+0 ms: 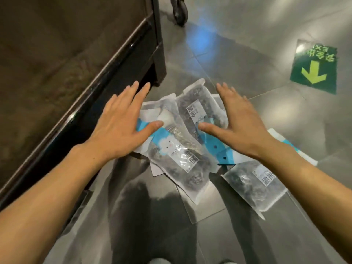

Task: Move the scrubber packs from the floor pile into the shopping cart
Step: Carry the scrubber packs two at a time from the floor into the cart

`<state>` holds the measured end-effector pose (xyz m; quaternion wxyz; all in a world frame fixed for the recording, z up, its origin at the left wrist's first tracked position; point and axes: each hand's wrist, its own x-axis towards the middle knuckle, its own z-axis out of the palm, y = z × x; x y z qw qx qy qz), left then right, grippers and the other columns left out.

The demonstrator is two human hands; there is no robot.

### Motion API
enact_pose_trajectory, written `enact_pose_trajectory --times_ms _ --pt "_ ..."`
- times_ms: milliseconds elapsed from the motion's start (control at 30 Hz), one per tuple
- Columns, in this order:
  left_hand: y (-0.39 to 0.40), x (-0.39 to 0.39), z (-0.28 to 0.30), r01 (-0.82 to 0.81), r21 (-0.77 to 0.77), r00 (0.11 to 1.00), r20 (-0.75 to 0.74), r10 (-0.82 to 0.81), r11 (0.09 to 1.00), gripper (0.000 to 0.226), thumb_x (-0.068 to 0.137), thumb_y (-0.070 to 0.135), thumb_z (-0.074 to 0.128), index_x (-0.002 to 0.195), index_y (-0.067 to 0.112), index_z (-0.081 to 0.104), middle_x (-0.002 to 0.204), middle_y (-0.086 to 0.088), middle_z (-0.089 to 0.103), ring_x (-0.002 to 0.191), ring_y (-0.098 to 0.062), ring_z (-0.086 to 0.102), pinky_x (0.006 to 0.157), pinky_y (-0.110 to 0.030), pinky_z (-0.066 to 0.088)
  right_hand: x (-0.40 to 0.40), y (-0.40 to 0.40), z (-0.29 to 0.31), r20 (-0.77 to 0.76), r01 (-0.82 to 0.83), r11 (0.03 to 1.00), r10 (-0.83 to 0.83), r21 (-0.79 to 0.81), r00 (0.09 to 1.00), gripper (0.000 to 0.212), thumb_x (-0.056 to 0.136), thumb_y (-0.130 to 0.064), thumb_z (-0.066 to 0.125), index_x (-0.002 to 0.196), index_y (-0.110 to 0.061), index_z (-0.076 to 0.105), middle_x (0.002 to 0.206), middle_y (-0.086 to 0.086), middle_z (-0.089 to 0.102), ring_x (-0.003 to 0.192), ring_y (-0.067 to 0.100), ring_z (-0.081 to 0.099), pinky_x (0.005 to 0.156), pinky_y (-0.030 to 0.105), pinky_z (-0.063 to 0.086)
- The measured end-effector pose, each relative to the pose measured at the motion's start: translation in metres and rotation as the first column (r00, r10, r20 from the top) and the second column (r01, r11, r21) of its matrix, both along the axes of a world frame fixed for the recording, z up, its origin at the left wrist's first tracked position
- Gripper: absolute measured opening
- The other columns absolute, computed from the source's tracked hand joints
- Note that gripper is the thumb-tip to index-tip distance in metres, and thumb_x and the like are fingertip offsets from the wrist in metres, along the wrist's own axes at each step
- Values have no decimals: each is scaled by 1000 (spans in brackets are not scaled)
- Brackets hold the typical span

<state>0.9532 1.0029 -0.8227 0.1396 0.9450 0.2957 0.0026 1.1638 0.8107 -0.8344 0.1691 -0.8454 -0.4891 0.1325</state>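
Several clear scrubber packs with dark steel wool and blue-and-white labels lie in a loose pile (182, 153) on the grey tiled floor. One pack (255, 185) lies apart at the lower right. My left hand (122, 122) hovers over the pile's left side, palm down, fingers spread, holding nothing. Over the right side of the pile my right hand (240, 122) is also spread and empty. Of the shopping cart only a black wheel (180, 10) shows at the top.
A dark brown shelf unit (106, 73) with a glossy black edge runs along the left, close to the pile. A green floor sticker (314, 69) with a yellow arrow lies at the right. Open floor lies right of the pile. My legs show at the bottom.
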Motion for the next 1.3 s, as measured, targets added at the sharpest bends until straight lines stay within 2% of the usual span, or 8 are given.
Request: enact_pose_trajectory --times_ms 133,300,500,733,833,967,1167,1300 --pt "4 -11 -8 -16 -3 998 -53 16 1000 109 80 90 23 165 24 7 173 -6 9 159 -26 13 129 -51 14 -2 2 -6 12 -47 999 48 -7 999 116 76 -91 34 166 -22 12 173 5 15 159 26 16 129 52 15" --pt "2 -27 -11 -98 -96 994 -61 93 991 107 80 85 30 165 24 8 173 -5 10 159 -26 15 128 -51 21 -14 9 -13 -195 23 1000 -23 -2 980 109 80 -84 55 165 -25 17 170 -2 26 153 22 31 119 49 36" --pt "8 -38 -26 -96 -114 995 -18 95 989 102 85 84 41 164 30 6 173 -1 12 157 -23 20 126 -49 26 -32 43 -73 -430 49 987 -111 -153 896 125 68 -72 81 163 -19 18 163 11 37 147 33 39 118 54 38" --pt "-1 -56 -46 -86 -179 996 -47 79 980 109 81 85 49 164 28 8 172 2 12 155 -23 24 121 -49 37 -61 55 -107 -233 86 915 -190 -395 954 109 69 -67 84 149 -17 30 148 15 45 136 37 45 107 52 42" --pt "5 -61 -67 -70 -170 993 -102 53 983 105 88 55 71 164 28 4 172 1 9 154 -21 25 116 -39 43 -60 55 -113 -231 145 906 -252 -397 940 98 66 -66 87 136 -18 39 137 11 56 126 34 55 100 49 48" --pt "16 -54 -91 -71 23 950 -304 75 997 113 88 30 77 164 25 -5 172 -5 0 158 -27 15 122 -38 36 -52 44 -111 -295 134 905 -268 -403 917 80 66 -64 88 118 -18 50 122 5 63 110 28 61 89 43 52" --pt "24 -19 -114 -215 147 873 -415 257 966 117 88 16 75 162 23 -15 168 -16 11 147 -36 36 106 -47 50 -38 7 -110 -564 148 950 -283 -274 776 83 60 -53 94 128 -25 54 124 -5 67 115 22 64 99 44 53" --pt "41 -13 -122 -150 110 893 -412 182 983 111 91 16 70 162 22 -15 161 -17 26 131 -34 53 99 -46 54 -29 -14 -102 -668 202 964 -266 -173 695 77 58 -50 96 123 -31 59 117 -14 72 109 10 68 100 41 55"
